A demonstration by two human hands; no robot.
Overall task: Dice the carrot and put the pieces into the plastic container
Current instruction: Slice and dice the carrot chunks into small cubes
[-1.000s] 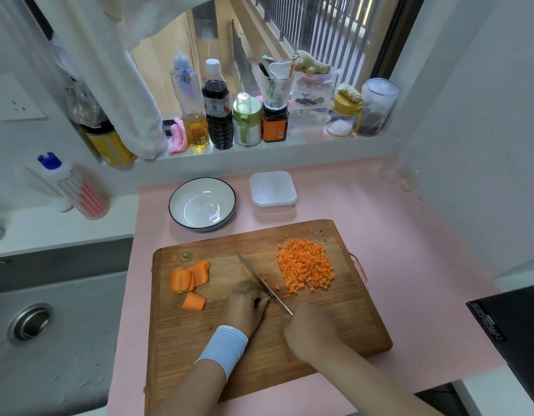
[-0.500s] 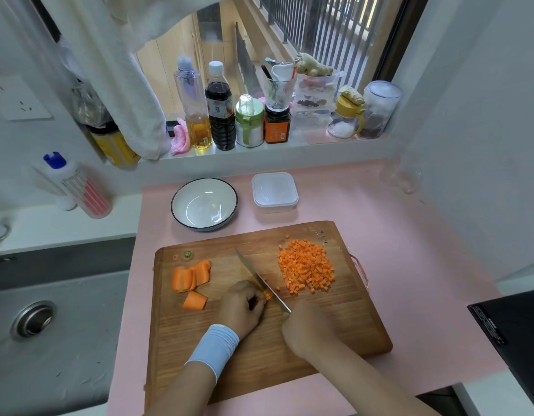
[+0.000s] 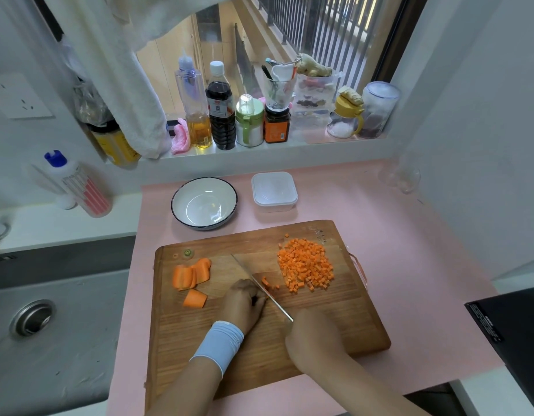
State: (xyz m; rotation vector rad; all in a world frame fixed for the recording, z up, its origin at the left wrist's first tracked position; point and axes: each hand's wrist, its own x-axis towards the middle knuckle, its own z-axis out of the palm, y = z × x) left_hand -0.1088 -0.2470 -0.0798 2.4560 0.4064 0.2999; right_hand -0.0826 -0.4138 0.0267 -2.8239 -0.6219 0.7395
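Right grip (image 3: pixel 313 336) is wrapped round the thin steel knife (image 3: pixel 279 306), left grip (image 3: pixel 244 304) curls at its blade, maybe on hidden carrot, orange carrot dice (image 3: pixel 304 267) sit on the wooden board (image 3: pixel 334 322), square clear plastic container (image 3: pixel 274 190) beyond.

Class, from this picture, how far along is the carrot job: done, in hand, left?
Done: a pile of dice on the board. In hand: the right hand grips the knife, cutting beside the left hand. Left: thick carrot slices lie uncut, and the plastic container shows no carrot.

Soft window daylight, wide-angle edge distortion
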